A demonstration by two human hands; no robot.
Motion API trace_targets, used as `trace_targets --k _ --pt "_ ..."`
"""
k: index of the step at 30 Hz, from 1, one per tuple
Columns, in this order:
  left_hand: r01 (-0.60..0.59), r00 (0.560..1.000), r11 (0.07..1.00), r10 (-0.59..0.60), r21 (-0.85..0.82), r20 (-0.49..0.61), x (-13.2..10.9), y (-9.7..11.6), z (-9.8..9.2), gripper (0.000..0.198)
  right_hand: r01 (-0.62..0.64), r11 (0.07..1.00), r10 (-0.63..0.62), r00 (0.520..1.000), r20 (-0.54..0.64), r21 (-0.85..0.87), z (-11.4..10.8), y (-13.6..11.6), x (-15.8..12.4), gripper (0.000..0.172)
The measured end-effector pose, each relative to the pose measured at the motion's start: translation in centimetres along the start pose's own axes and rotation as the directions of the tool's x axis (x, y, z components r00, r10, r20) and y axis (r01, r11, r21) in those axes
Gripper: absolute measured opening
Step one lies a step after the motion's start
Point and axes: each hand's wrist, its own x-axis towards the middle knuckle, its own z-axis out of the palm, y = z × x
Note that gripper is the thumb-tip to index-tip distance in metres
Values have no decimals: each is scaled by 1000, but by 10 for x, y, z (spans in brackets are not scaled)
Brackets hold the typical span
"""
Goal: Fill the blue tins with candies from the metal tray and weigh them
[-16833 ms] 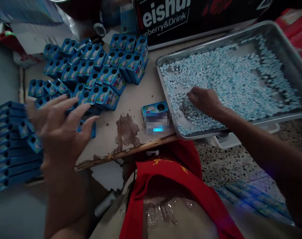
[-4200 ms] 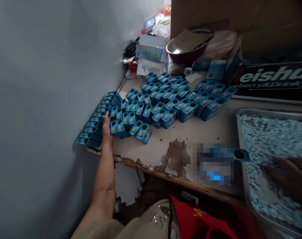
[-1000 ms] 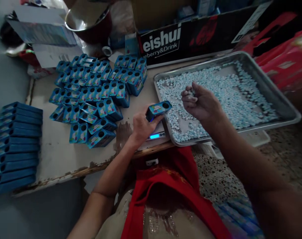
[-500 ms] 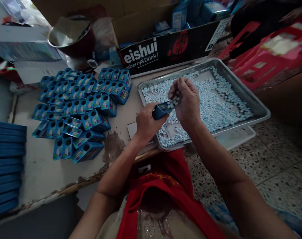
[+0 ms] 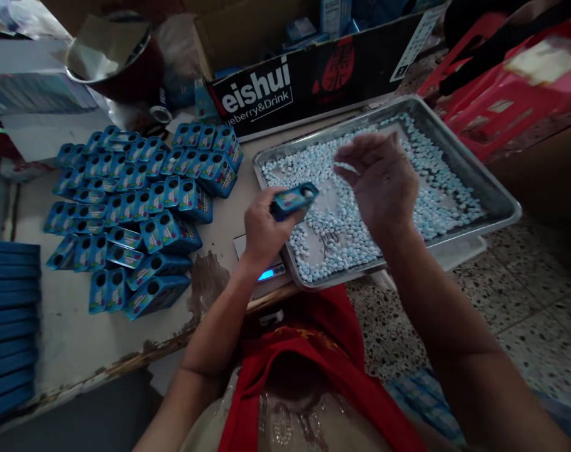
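Note:
My left hand [image 5: 267, 227] grips a small blue tin [image 5: 294, 198] with a round hole in its top, just left of the metal tray [image 5: 497, 221]. Over that tray my right hand [image 5: 384, 179] hangs with its fingers apart and nothing seen in it. Pale blue and white candies [image 5: 346, 245] lie spread across the tray. Under my left wrist, a small scale [image 5: 271, 272] shows a lit blue display. Many similar blue tins [image 5: 125, 207] with holes stand grouped on the table at the left.
A black-printed carton [image 5: 313, 81] holding blue packages stands behind the tray. Blue boxes [image 5: 9, 320] are stacked at the far left. A dark red bowl [image 5: 139, 69] is at the back left, a red plastic stool [image 5: 497, 110] at the right.
My right hand has opened and moved right, away from the tin; the candies it held are gone from it. My left hand has shifted slightly left with the tin, and the scale's display now shows.

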Motion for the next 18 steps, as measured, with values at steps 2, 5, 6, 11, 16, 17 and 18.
trace_targets --k 2,5,6,11,16,17,18 --pt "59 998 998 -59 -31 6 1 -3 -10 42 91 947 -81 996 47 -307 -37 17 7 44" --pt "94 994 992 -89 -86 62 -1 -6 -23 42 298 626 -19 930 368 -721 -79 48 2 67" --pt "95 994 989 -87 -114 72 -2 -7 -27 42 395 514 49 873 486 -761 -86 57 -3 77" --pt "80 995 976 -66 -201 76 -2 -8 -31 41 730 241 229 598 768 -640 -69 82 -14 75" --pt "70 997 970 -59 -232 56 -3 0 -23 44 554 367 274 703 656 -747 -41 86 0 22" --pt "71 997 970 -62 -234 48 -5 3 -22 43 459 435 260 760 596 -775 -39 85 2 21" --pt "70 997 969 -62 -236 42 -6 5 -21 43 335 519 231 831 506 -787 -39 84 4 23"
